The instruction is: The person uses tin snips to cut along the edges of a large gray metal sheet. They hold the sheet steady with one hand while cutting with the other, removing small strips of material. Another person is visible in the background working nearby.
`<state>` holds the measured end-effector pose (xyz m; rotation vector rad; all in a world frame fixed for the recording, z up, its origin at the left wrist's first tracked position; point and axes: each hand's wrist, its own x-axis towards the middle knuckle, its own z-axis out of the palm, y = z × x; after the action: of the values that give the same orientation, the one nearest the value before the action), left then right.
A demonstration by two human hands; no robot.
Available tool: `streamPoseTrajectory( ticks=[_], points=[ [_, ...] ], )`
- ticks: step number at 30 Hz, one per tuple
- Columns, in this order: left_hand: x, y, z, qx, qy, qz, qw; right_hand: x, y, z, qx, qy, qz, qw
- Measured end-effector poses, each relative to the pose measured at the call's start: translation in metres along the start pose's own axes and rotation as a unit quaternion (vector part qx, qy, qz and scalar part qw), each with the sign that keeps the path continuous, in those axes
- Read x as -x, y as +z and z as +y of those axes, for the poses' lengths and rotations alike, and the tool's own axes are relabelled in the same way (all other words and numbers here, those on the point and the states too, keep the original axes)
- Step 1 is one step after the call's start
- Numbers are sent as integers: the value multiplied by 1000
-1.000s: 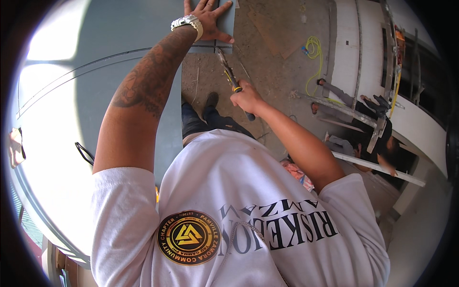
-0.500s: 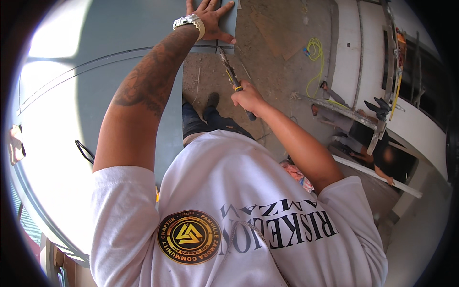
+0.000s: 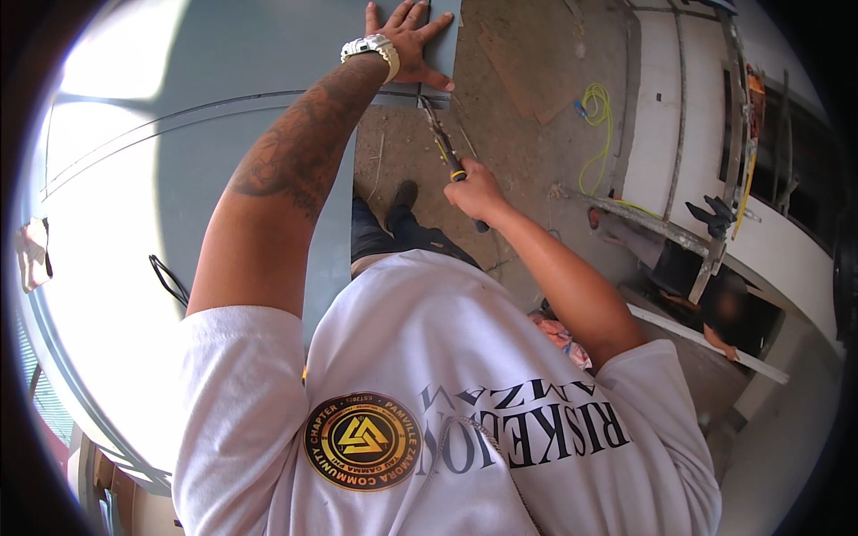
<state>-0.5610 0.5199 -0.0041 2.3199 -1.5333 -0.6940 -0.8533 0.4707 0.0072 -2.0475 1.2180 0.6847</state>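
My left hand (image 3: 407, 40), with a white watch above it, lies flat with fingers spread on a large blue-grey sheet (image 3: 268, 54), near its right end. My right hand (image 3: 475, 192) is closed around the black and yellow handle of what look like tin snips (image 3: 449, 152). Their metal jaws point away from me and meet the sheet's near edge, just below my left thumb. A dark line runs across the sheet under my left forearm. The exact bite of the jaws is too small to make out.
A black loop (image 3: 168, 279) lies on the sheet at left, in bright sunlight. On the dusty floor sit a brown board (image 3: 518, 76) and a coiled yellow-green cord (image 3: 597, 134). A co-worker (image 3: 724, 308) is at the right, by a metal frame (image 3: 639, 210) and a white bar (image 3: 751, 362).
Both hands, the snips and the sheet appear slightly further right and lower in the picture, along with much of the scene. The snips stay at the sheet's edge. The co-worker's pose has shifted a little.
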Motion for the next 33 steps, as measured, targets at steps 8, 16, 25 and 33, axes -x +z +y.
streamPoseTrajectory(
  ticks=[8,16,25,33],
  points=[
    [-2,1,-1,-13,-11,-12,1000,3,-5,-7,11,1,-4,1000],
    [3,1,1,7,11,13,1000,11,1,-3,41,-23,29,998],
    [-17,35,-1,-75,-56,53,994,51,24,1,-284,50,-133,948],
    [-22,42,-10,-78,-28,78,994,39,62,-27,-426,78,-206,878]
  ],
)
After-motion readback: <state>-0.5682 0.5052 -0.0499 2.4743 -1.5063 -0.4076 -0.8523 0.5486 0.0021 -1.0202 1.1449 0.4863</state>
